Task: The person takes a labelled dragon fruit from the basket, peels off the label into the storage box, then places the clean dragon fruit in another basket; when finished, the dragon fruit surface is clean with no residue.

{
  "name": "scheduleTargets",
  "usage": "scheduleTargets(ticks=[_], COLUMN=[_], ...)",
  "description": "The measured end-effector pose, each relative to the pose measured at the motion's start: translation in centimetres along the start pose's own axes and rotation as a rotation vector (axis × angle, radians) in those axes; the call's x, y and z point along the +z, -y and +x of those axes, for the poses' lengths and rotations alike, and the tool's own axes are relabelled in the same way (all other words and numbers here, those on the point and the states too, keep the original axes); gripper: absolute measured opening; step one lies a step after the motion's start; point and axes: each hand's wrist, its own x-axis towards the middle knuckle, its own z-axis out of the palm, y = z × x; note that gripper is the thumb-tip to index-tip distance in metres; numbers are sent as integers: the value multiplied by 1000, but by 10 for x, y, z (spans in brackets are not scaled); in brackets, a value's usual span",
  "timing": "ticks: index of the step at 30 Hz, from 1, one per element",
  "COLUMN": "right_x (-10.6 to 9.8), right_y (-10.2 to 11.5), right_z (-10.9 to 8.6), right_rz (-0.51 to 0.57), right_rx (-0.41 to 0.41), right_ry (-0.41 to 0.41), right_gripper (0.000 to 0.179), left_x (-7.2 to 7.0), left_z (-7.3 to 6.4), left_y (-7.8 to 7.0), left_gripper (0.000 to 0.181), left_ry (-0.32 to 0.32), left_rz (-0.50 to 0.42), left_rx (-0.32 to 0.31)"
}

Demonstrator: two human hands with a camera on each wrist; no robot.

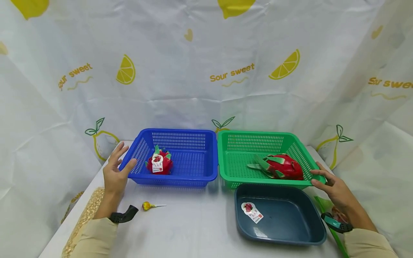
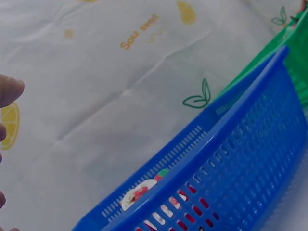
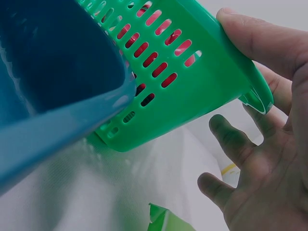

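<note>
My left hand [image 1: 115, 175] is beside the left end of a blue plastic basket [image 1: 179, 181], its fingers spread; in the left wrist view the fingertips stand apart from the basket. Inside that basket sits a red dragon fruit [image 1: 167, 163] with a white label. At the front right corner of a green basket [image 1: 267, 182], my right hand [image 1: 338, 191] pinches the rim between thumb and index finger. Its other fingers spread below, off the basket, in the right wrist view [image 3: 269, 159]. A larger dragon fruit [image 1: 287, 166] lies on its side in the green basket.
In front of the green basket stands a dark blue basin [image 1: 284, 218] bearing a fruit sticker [image 1: 252, 212]. A lollipop [image 1: 147, 205] lies on the white table. Grainy beige material [image 1: 85, 218] is at the left edge, and a green-edged packet [image 1: 324, 204] is partly under the right arm.
</note>
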Motion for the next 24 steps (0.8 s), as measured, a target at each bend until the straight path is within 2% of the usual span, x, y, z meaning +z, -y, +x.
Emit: scheduleTargets(ticks=[1,10,17,22,24], right_x=[0,1,1,-1,-3], right_y=[0,-1,-1,0,2], right_z=[0,0,0,0,0], right_rz=[3,23,27,-29,-65], right_rx=[-1,5,7,18,23], right_ry=[-2,-8,-8,-8,1], right_gripper=[37,37,37,37,38], left_x=[-1,-9,-8,-7,-7], left_z=[1,-1,-4,-5,-6], left_y=[8,34,57,64,65], left_gripper=[51,46,39,37,37], left_ry=[-7,2,-6,0,6], left_rz=[10,46,93,83,90], left_rx=[-7,-136,-125,-107,-119])
